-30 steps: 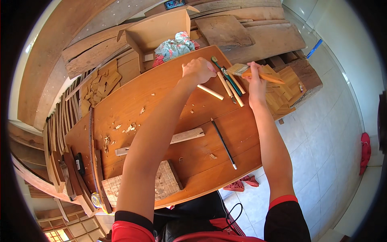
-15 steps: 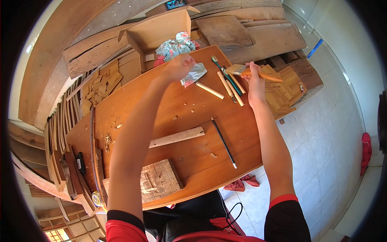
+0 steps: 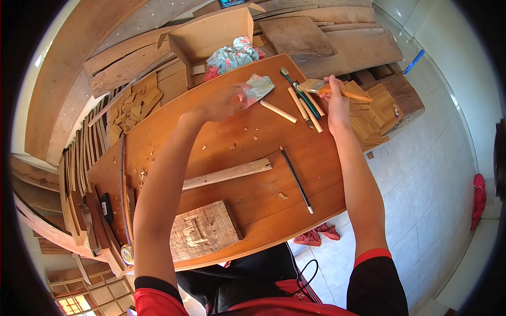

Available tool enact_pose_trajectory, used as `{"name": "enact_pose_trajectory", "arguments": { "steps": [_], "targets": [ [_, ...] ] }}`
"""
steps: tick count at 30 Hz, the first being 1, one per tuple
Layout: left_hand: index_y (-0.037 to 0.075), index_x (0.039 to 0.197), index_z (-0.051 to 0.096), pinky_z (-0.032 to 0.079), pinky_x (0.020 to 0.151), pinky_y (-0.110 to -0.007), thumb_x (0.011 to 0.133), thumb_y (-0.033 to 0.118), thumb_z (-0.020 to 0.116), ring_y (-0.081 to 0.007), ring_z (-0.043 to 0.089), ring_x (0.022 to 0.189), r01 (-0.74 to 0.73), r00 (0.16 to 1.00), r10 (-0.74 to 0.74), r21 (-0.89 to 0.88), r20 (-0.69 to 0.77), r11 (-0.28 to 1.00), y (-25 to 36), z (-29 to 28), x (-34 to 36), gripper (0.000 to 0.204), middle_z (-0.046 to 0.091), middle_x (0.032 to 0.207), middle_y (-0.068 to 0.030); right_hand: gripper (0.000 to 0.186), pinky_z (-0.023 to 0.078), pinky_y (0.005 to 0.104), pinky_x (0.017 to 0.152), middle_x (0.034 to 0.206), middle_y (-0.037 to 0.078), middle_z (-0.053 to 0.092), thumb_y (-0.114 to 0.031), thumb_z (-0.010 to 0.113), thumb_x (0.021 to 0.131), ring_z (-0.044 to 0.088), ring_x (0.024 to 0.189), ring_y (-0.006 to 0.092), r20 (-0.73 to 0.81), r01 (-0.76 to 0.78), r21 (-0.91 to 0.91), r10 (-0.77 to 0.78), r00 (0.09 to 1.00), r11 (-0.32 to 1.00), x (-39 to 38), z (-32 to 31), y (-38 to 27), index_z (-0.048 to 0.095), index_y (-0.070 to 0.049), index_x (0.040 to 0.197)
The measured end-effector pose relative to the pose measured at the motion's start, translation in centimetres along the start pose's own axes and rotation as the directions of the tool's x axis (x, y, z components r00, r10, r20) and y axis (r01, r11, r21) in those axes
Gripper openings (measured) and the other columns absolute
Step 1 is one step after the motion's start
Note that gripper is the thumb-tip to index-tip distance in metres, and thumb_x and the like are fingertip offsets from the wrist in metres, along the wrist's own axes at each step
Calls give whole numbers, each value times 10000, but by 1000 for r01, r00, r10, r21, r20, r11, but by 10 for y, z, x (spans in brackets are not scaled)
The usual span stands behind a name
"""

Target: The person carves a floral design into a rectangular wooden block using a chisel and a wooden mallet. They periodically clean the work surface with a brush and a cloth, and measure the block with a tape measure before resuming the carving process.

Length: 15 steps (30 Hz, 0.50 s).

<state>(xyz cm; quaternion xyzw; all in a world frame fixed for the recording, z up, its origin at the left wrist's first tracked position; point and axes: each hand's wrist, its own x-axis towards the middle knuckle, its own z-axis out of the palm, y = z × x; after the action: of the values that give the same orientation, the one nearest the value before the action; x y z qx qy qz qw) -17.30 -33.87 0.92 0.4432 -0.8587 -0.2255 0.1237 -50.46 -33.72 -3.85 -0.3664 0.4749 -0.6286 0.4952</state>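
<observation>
While the right hand (image 3: 337,101) pinches a paintbrush (image 3: 359,96), the left hand (image 3: 220,103) is blurred near cloth (image 3: 262,86); grip unclear

- I see an orange handle on the paintbrush (image 3: 359,96) in the right hand (image 3: 337,108).
- Left of that grip, pale blue-grey cloth (image 3: 262,86), touched with pink.
- Nearer me than the grip, a black pencil (image 3: 296,179), white-ended.
- Beneath, orange-brown table (image 3: 221,139).

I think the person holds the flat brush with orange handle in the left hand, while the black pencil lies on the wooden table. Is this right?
Not quite: the flat brush is in the right hand, as the head view shows. The black pencil does lie on the wooden table.
</observation>
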Motion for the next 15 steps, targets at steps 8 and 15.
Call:
{"name": "enact_pose_trajectory", "arguments": {
  "steps": [8,15],
  "targets": [
    [63,968,678,398,1149,-403,952,172,684,-290,516,1374,-9,994,1,-70,-106,998,-2,2,-16,110,586,1420,-126,354,459,292,913,1000,26,621,-425,582,1062,554,872,117,-20,-3,-39,2,1000,999,-3,4,-2,657,-83,1119],
    [64,972,688,480,1009,-376,929,83,655,-267,616,1126,-145,987,147,34,-62,989,16,2,-36,57,665,1113,-95,426,447,285,842,1081,14,629,-457,583,1051,519,818,117,-7,8,-58,-9,1000,998,0,0,1,643,-56,1183]
  ]
}}
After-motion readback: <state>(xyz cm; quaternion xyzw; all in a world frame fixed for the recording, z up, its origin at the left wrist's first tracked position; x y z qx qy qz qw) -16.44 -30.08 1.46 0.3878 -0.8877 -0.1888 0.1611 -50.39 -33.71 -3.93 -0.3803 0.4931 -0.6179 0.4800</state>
